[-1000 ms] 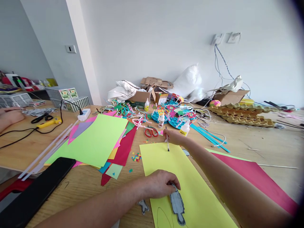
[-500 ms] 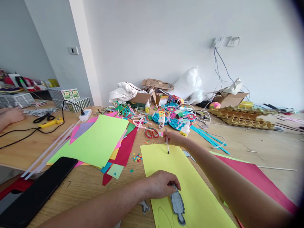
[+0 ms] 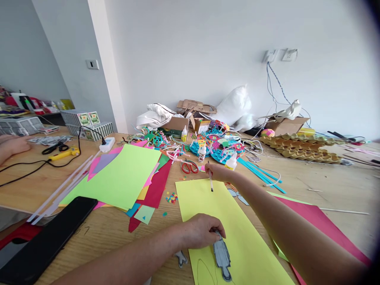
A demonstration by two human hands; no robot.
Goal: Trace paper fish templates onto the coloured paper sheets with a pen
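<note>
The gray cut-out (image 3: pixel 221 254) lies on the near part of the yellow paper (image 3: pixel 202 202). It looks thin and light, so it might bend or slide; the flat, wide part seems a good place to hold. The left hand (image 3: pixel 203 230) has its fingers closed on the top end. The right hand (image 3: pixel 219 173) has its fingers around a pen (image 3: pixel 211 183), by the paper's far edge. Underneath is a wooden table (image 3: pixel 118 226), with red scissors (image 3: pixel 189 171) farther back. A pale wall (image 3: pixel 178 51) stands behind.
</note>
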